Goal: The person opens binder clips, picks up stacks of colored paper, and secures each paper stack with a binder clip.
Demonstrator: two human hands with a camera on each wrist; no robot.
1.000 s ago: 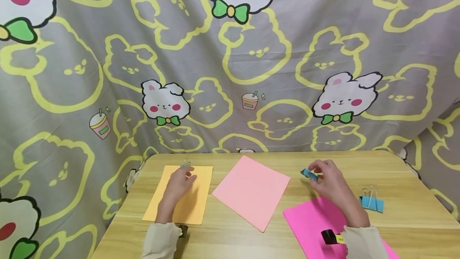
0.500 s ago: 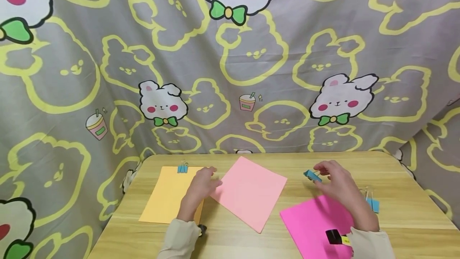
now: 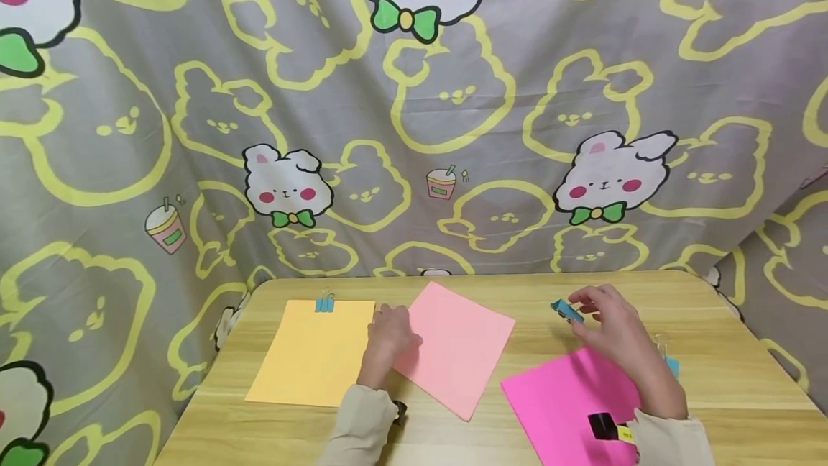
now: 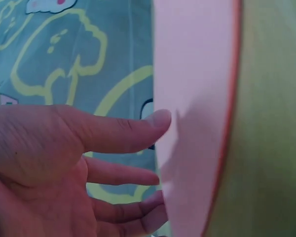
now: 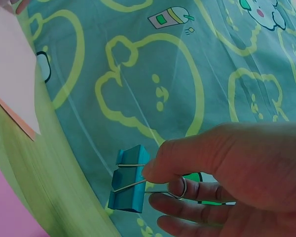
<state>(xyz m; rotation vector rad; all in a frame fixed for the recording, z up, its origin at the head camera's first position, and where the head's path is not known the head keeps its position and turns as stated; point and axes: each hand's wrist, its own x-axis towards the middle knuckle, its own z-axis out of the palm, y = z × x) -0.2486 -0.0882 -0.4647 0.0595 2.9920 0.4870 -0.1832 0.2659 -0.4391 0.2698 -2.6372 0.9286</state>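
Observation:
My left hand [image 3: 391,336] is over the left corner of a light pink sheet stack [image 3: 458,351]. In the left wrist view its thumb overlaps the pink face and the fingers extend toward the edge; contact is unclear. My right hand [image 3: 614,326] holds a blue binder clip [image 3: 567,311] by its wire handles, above the table near the magenta paper [image 3: 569,408]. The right wrist view shows the thumb against that clip [image 5: 129,182], with fingers at the handle loop. Farther left, another blue binder clip [image 3: 325,305] sits on the top edge of the yellow-orange paper [image 3: 317,354].
A further blue binder clip [image 3: 673,365] stands on the table [image 3: 731,351], partly hidden behind my right forearm. A grey curtain [image 3: 479,128] with cartoon prints hangs behind the table.
My left hand has moved right, from the clip on the yellow-orange paper to the pink stack's left corner. The right hand keeps hold of its binder clip, having shifted slightly.

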